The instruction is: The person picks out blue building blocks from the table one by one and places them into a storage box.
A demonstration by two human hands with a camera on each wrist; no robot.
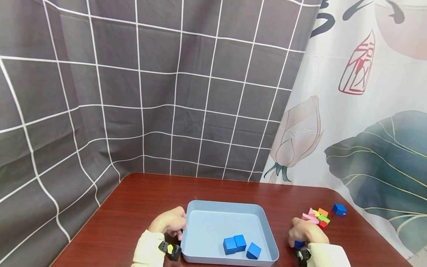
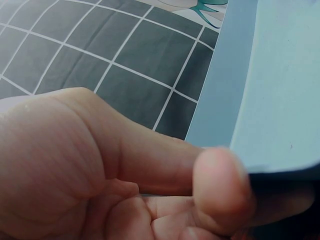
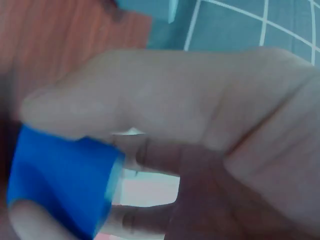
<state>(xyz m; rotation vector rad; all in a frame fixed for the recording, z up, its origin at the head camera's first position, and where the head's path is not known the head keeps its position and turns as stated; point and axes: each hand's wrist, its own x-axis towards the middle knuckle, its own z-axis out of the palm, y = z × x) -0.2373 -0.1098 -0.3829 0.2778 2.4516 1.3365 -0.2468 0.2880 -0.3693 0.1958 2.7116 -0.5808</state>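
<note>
A light blue tray (image 1: 227, 222) sits on the table with three blue cubes (image 1: 253, 251) inside, two of them side by side. At its left wall is my left hand (image 1: 169, 223), gripping the edge; in the left wrist view the thumb (image 2: 222, 185) lies at the tray's corner and another finger reaches beneath it. To the right of the tray, my right hand (image 1: 305, 231) pinches another blue cube (image 3: 60, 175) between thumb and fingers. In the head view that cube is mostly hidden by the hand.
Just beyond the right hand lies a cluster of small pink, orange, yellow, green and red blocks (image 1: 323, 218). One more blue block (image 1: 339, 209) rests near the right edge of the dark red wooden table (image 1: 150, 189). Grey checked cloth (image 1: 160, 89) hangs behind.
</note>
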